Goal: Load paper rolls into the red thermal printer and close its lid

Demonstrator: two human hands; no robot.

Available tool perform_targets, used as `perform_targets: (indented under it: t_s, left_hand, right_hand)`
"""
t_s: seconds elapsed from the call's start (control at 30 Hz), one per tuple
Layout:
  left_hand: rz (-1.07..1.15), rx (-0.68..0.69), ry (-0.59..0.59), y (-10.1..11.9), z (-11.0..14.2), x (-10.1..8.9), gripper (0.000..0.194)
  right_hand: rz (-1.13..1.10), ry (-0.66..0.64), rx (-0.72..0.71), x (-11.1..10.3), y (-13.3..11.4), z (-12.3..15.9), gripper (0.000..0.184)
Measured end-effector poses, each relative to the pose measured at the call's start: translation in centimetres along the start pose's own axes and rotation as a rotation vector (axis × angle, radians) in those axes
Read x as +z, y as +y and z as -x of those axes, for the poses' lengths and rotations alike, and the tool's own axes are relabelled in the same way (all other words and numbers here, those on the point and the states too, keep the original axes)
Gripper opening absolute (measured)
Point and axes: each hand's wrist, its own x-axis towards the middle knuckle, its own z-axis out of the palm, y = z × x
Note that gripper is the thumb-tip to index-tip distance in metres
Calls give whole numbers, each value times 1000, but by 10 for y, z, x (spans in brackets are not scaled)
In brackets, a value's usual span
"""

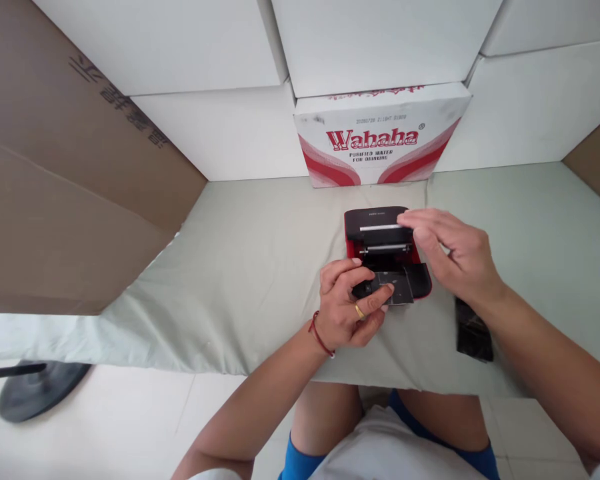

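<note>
A small black-and-red machine [375,218] lies on the cloth with its lid raised, showing two thin metal bars across the opening. My left hand [353,303] is at its front left. Its curled fingers hold a thin dark sheet [403,288] flat against the front part of the machine. At the lid's right corner is my right hand [455,250], with fingertips on the top and the thumb by the edge. The fingers partly hide the lid corner and the left side of the sheet. Right of the machine lies a dark, shiny flat packet [473,330], partly beside my right forearm.
A pale green cloth [260,267] covers the work surface. Behind the machine stands a white-and-red Wahaha water carton [380,150] against stacked white boxes [240,133]. Large brown cardboard [80,187] rises on the left. A round black base [45,393] stands on the floor.
</note>
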Motion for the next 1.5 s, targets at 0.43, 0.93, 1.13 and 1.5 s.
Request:
perform_targets:
  t_s: [0.43,0.93,1.13,1.5]
  left_hand:
    - [429,-355,52,-20,3,-4,57]
    - [864,-703,169,-35,5,7,74]
    - [1067,-930,-24,-44,5,9,111]
    - [1146,-1004,22,-47,9,19,114]
  right_hand:
    - [-48,-21,-96,11,15,47,36]
    - [-7,29,-274,17,-7,68,34]
    - [10,70,-373,18,-12,70,28]
    - [-56,-59,-355,3,-20,48,19]
